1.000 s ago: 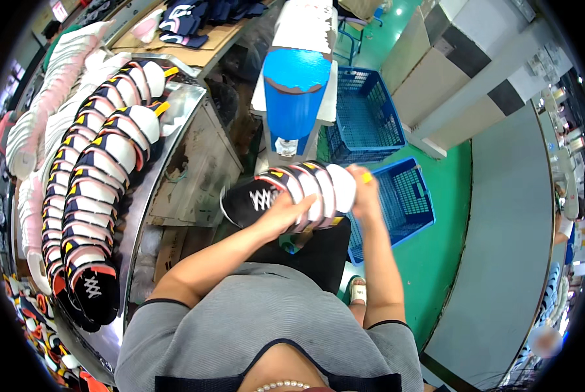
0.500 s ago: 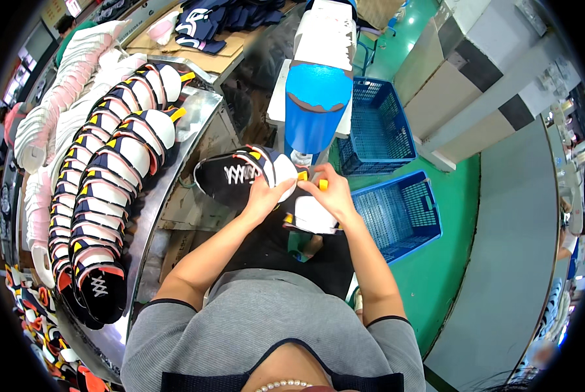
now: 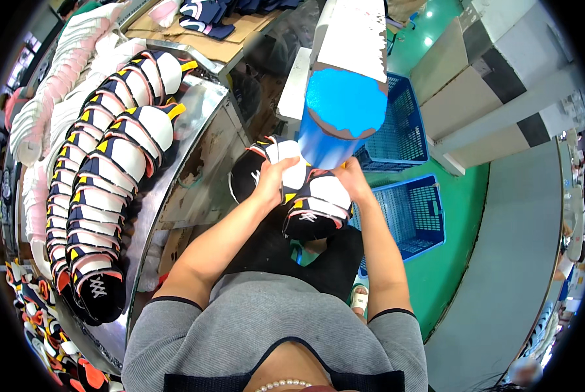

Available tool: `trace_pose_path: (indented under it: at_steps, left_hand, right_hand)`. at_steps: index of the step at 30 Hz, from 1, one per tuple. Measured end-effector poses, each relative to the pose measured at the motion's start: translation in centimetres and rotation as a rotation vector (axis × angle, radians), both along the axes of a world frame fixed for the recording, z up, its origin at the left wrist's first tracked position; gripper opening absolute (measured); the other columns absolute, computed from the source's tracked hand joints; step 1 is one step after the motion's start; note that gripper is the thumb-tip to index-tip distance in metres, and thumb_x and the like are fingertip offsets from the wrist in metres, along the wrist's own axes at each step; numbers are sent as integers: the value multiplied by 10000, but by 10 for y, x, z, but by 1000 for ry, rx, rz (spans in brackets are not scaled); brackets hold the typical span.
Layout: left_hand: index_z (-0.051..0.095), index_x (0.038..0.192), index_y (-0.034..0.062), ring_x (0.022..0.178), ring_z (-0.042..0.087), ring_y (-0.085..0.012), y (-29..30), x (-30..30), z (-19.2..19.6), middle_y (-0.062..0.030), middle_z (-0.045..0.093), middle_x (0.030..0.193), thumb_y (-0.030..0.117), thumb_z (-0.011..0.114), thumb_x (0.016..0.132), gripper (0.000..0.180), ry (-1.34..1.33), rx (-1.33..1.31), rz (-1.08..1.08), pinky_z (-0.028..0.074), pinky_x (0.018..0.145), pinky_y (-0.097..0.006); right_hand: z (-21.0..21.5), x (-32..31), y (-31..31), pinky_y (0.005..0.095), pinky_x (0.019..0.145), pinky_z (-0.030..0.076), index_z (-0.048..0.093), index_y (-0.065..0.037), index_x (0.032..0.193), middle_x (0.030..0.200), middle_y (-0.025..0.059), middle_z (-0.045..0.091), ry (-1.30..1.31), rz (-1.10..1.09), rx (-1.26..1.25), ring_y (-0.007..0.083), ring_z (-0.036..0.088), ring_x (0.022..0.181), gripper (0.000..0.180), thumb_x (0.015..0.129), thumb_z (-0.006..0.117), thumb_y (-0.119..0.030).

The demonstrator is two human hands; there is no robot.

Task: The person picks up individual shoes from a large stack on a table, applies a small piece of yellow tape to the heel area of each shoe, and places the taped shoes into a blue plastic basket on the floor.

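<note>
White-black shoe uppers [image 3: 325, 189] in closed L hand [image 3: 272, 182] & R hand [image 3: 353, 181], forearms [image 3: 224, 238] angled inwd.

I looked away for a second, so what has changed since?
The shoe uppers that formed one row now show as two bunches. The left hand keeps the left bunch; the right hand has moved to the right bunch, its black toe toward the person, beside the blue machine head. Stacked uppers and blue crates stayed.

Grey short-sleeved top [image 3: 273, 313], dark trim [image 3: 379, 381], pearl necklace [image 3: 286, 383], black trousers [image 3: 256, 253]
</note>
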State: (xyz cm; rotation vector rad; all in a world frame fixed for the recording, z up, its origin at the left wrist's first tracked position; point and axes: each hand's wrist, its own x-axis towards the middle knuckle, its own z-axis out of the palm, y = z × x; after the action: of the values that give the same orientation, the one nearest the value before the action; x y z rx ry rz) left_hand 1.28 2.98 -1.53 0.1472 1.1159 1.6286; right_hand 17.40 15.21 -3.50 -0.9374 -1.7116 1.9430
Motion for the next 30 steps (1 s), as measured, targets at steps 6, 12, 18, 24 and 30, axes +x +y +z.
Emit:
trace_pose_path:
  at_steps: [6, 12, 18, 24, 30]
  left_hand:
    - [553, 1067, -24, 903, 617, -332, 32, -28, -7, -187, 627, 995, 209, 479, 884, 306, -533, -162, -86, 503, 814, -457]
    - [525, 1090, -41, 843, 656, -251, -64, -7, 55, -150, 637, 978, 43, 568, 819, 287, 86, 15, 167, 544, 748, -342]
    - [501, 1150, 2, 951, 570, -128, -100, 44, 24, -48, 591, 1043, 191, 667, 830, 407, 454, -78, -143, 466, 817, -275]
    - [445, 1236, -9, 1039, 544, -143, -85, 51, 36, -66, 559, 1129, 133, 664, 812, 498, 361, 218, -286, 441, 885, -285]
    - [522, 1122, -15, 900, 617, -158, -82, 22, 20, -81, 619, 1001, 44, 654, 781, 370, 384, 63, -117, 495, 798, -282]
  right_hand:
    - [20, -8, 8, 250, 570, 446, 642, 58, 926, 789, 57, 625, -169, -78, 4, 117, 560, 664, 257, 840, 591, -179]
    - [16, 62, 10, 266, 577, 463, 622, -5, 795, 737, 49, 615, -47, -461, -59, 113, 557, 633, 300, 888, 584, -287]
    - [-2, 59, -42, 293, 628, 503, 581, -17, 836, 753, 61, 593, 200, -571, -296, 148, 587, 690, 253, 923, 547, -252]
    - [8, 42, -80, 241, 645, 446, 591, 9, 867, 805, 32, 579, 283, -557, -282, 107, 539, 744, 224, 937, 525, -193]
    - [20, 74, -54, 258, 717, 481, 613, 0, 910, 836, 34, 608, 17, -642, 282, 133, 581, 784, 99, 897, 554, -79]
